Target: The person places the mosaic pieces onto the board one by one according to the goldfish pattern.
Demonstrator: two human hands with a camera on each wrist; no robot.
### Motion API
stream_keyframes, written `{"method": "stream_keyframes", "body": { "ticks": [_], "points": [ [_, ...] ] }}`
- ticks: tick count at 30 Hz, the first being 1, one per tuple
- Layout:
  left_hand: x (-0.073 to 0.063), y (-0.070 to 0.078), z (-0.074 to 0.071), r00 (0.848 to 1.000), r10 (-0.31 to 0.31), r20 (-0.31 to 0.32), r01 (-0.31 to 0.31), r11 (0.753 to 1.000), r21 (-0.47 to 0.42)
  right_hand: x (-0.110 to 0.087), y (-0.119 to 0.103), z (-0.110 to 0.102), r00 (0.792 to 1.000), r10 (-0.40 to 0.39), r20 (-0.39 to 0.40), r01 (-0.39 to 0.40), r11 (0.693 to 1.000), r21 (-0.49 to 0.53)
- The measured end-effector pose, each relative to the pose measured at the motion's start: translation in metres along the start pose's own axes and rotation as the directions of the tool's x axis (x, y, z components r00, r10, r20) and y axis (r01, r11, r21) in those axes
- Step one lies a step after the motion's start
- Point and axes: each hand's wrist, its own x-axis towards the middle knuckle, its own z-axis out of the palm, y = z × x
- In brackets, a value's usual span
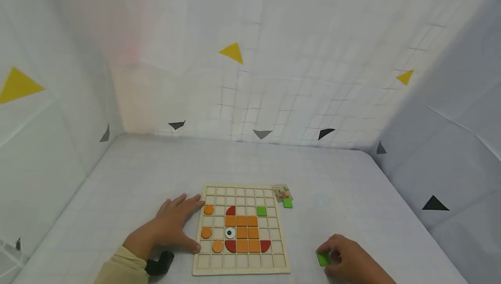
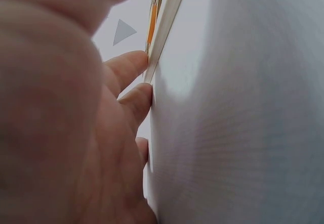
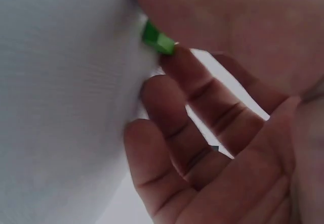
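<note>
A wooden grid board lies flat on the table. My left hand rests at its left edge with spread fingers, fingertips and thumb touching the frame. The board carries orange squares, orange discs, red curved pieces, an eye disc and a green square. To the right of the board, my right hand pinches a green square tile between thumb and index finger, low at the table. In the right wrist view the tile shows partly, its rest hidden by the thumb.
A small picture card sits by the board's upper right corner, with another green square over its lower edge. Beside my left wrist lies a black object, partly hidden. White walls with yellow and dark triangles surround the table.
</note>
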Motion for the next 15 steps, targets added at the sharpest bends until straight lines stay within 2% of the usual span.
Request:
{"method": "stream_keyframes", "body": {
  "ticks": [4, 7, 12, 15],
  "points": [
    [0.001, 0.002, 0.0, 1.0, 0.001, 0.008, -0.001, 1.0, -0.005, 0.001, 0.003, -0.001, 0.992, -0.127, 0.03, 0.128, 0.991, -0.035],
    [0.0, 0.003, -0.001, 1.0, -0.009, 0.001, 0.009, 1.0, -0.007, 0.002, 0.0, -0.001, 0.984, -0.174, 0.036, 0.176, 0.982, -0.06],
    [0.0, 0.003, -0.001, 1.0, -0.012, -0.001, 0.012, 1.0, -0.009, 0.003, -0.01, 0.005, 0.998, -0.055, -0.004, 0.054, 0.996, -0.07],
    [0.0, 0.002, -0.001, 1.0, -0.016, 0.002, 0.017, 1.0, -0.008, 0.002, -0.012, 0.007, 1.0, -0.02, -0.018, 0.019, 0.998, -0.056]
  ]
}}
